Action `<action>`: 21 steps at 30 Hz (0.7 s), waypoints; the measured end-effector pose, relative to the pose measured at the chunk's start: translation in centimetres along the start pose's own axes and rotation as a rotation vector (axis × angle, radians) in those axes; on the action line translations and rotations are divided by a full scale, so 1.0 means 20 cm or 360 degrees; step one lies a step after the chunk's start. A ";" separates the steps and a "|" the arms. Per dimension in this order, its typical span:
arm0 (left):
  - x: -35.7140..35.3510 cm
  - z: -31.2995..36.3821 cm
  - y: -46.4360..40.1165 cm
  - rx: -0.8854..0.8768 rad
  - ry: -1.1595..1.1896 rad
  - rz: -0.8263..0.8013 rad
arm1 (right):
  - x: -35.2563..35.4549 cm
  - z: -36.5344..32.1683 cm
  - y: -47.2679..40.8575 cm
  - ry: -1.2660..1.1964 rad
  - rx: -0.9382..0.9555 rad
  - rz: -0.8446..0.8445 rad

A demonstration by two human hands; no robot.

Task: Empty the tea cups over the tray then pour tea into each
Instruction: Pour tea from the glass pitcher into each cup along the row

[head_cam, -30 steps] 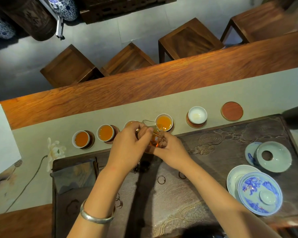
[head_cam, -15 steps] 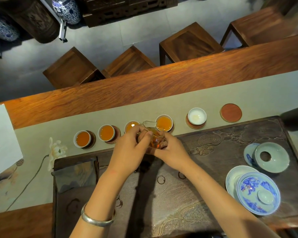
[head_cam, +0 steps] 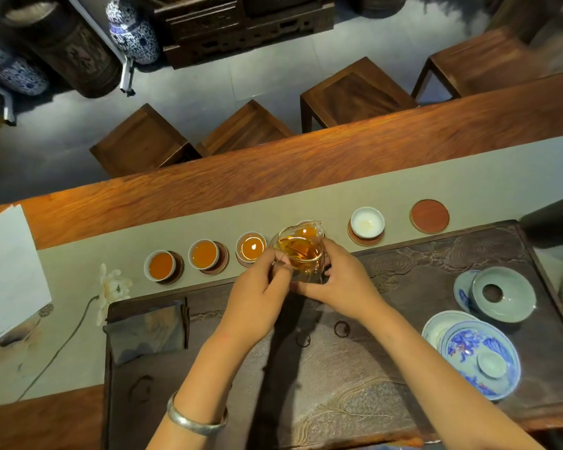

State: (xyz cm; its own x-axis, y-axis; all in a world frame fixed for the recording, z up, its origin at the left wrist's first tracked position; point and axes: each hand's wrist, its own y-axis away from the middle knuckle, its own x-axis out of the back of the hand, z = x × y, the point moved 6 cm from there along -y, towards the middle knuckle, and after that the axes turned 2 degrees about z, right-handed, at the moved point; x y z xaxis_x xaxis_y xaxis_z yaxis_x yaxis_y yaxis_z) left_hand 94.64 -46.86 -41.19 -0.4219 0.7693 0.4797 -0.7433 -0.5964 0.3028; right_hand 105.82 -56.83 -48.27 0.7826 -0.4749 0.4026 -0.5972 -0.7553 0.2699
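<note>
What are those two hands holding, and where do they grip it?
A glass pitcher of tea: left hand at its left side, right hand cupping its right side and base.

No legible text, labels, brands or numbers on anything.

Grey floor; wooden stools; blue-white jars.

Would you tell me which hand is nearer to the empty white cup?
Right. The right hand, holding the glass pitcher, sits just left of the empty white cup; the left hand is farther left.
</note>
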 end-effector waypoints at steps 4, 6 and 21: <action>-0.03 0.08 -0.01 -0.0075 0.0001 -0.0043 | 0.06 0.00 0.02 -0.0027 0.0016 0.0101; -0.04 0.10 -0.03 -0.0105 -0.0011 -0.0058 | 0.09 0.01 0.03 -0.0048 0.0007 0.0147; -0.18 0.24 -0.13 -0.0181 -0.0063 -0.0157 | 0.26 0.06 0.08 -0.0199 -0.0099 0.0234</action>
State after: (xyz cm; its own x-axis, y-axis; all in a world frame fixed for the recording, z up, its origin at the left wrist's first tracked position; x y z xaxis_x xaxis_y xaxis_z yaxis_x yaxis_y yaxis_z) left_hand 100.54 -49.21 -39.78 -0.3249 0.8119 0.4851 -0.8349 -0.4872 0.2561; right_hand 109.21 -61.08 -46.87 0.6994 -0.6336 0.3308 -0.7135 -0.6460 0.2713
